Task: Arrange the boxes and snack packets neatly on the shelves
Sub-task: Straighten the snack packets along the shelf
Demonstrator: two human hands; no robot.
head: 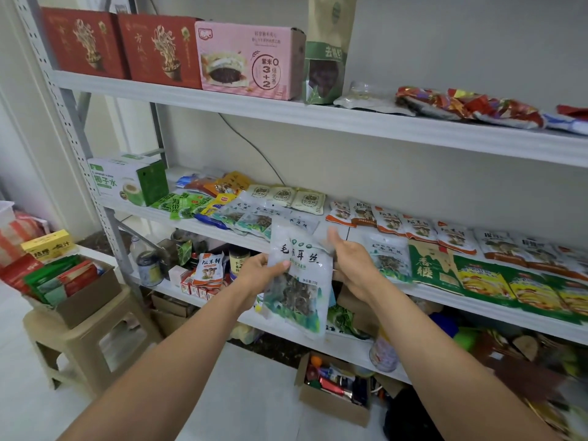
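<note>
Left hand (259,270) pinches white packet (297,291) at its left edge, thumb in front, just short of middle shelf (445,297). Right hand (353,265) beside it (fingers blurred, cannot tell). Risk: thin pinch slips; packet drops.

One head-worn wide-angle view looks forward and slightly down, close to the middle shelf (445,300), its right end nearest.

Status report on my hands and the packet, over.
Status: left grip pinches white packet mid-air; right grip at its right edge, hold unclear; middle shelf ahead crowded with packets.
</note>
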